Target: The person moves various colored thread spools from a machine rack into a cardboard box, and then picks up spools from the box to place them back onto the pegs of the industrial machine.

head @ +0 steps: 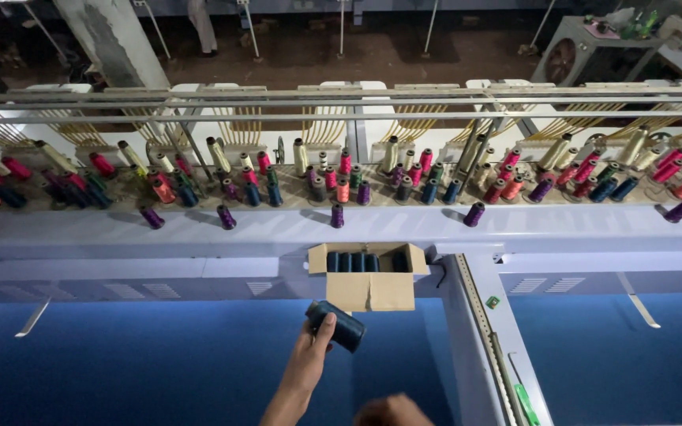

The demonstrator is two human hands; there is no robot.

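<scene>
Our left hand grips a dark blue thread spool, fingers wrapped round it. Open cardboard box of spools just beyond. Our right hand shows only partly; grip unclear.

left hand: bare, no glove, ring or watch visible | forearm: bare to the frame's lower edge, no sleeve in view | right hand: bare, only its top shows at the bottom edge, blurred

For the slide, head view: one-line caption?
Left hand holds a dark blue thread spool below an open cardboard box of matching spools, beside racks of coloured spools.
</scene>
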